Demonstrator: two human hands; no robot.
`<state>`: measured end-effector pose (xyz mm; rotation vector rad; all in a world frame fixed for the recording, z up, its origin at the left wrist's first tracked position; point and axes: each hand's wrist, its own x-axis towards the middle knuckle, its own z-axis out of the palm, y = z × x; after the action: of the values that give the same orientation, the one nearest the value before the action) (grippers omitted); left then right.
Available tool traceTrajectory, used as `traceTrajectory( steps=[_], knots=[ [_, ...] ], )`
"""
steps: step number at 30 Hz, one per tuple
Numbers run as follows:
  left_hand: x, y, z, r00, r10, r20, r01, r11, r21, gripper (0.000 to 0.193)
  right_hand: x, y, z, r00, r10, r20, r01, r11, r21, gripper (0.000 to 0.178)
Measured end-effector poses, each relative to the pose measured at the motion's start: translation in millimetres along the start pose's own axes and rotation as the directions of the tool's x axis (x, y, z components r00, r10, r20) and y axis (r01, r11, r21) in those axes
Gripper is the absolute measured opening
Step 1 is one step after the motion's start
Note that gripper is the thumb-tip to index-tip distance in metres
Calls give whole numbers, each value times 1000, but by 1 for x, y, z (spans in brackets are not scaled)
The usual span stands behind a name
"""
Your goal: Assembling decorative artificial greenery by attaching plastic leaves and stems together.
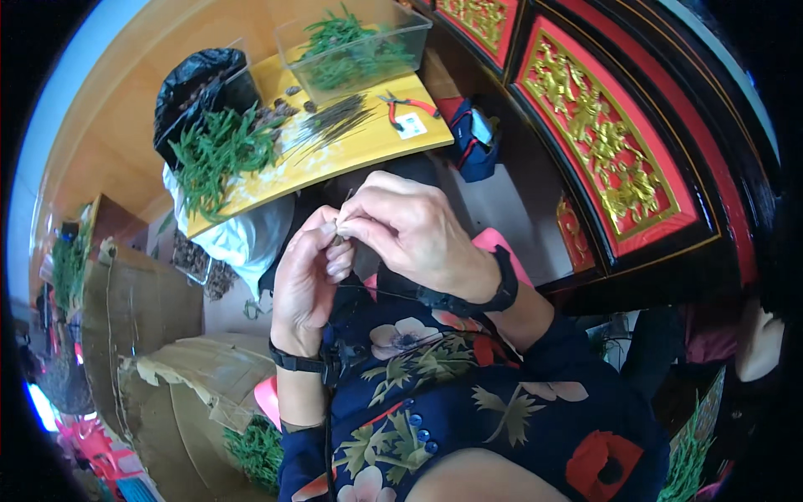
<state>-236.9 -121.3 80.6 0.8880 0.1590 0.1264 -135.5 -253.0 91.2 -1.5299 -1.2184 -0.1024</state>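
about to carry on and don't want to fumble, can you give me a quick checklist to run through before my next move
1. Grip: left hand and right hand meet at the fingertips, pinching a small piece: ok.
2. What the small piece is: mostly hidden by fingers, cannot tell.
3. Pliers down, not in hand: lying on the yellow table, ok.
4. Thin dark stems within sight: loosely spread on the table, ok.
5. Green sprigs fully on the table: some overhang its left edge, not ok.
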Motion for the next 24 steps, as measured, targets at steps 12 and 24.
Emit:
traceTrajectory(
  steps=[12,24],
  knots=[
    [1,-6,-6,998,-56,10,55,997,49,15,7,25,-10,870,-490,-51,477,864,-164,22],
    [-4,3,-8,997,-79,4,79,997,19,23,5,21,-8,845,-534,-7,524,831,-188,11]
  ],
)
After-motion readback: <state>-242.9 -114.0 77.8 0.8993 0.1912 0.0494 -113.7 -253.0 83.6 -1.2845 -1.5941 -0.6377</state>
